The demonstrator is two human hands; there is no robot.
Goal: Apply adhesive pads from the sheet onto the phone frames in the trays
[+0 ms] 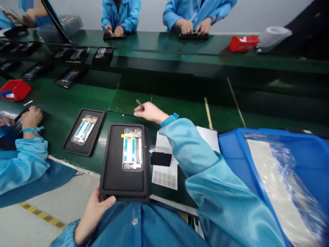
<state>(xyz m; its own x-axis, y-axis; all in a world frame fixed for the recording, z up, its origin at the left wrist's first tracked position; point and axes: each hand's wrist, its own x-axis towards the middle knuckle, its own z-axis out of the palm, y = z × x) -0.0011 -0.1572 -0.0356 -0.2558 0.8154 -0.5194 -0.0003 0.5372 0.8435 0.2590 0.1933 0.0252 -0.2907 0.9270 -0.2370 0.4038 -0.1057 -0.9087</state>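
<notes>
Clasping the near corner of a black rectangular tray [113,180] at the green bench [64,99] edge, the left hand [99,206] spares its probably fragile silver phone frame [132,149]; the right hand [150,112] pinches a thin dark stylus [140,104].

You are on a phone assembly line in a factory: workers in blue coats [120,15] sit along green benches [159,41] dotted with black trays [84,132] holding phone frames [132,149].
</notes>
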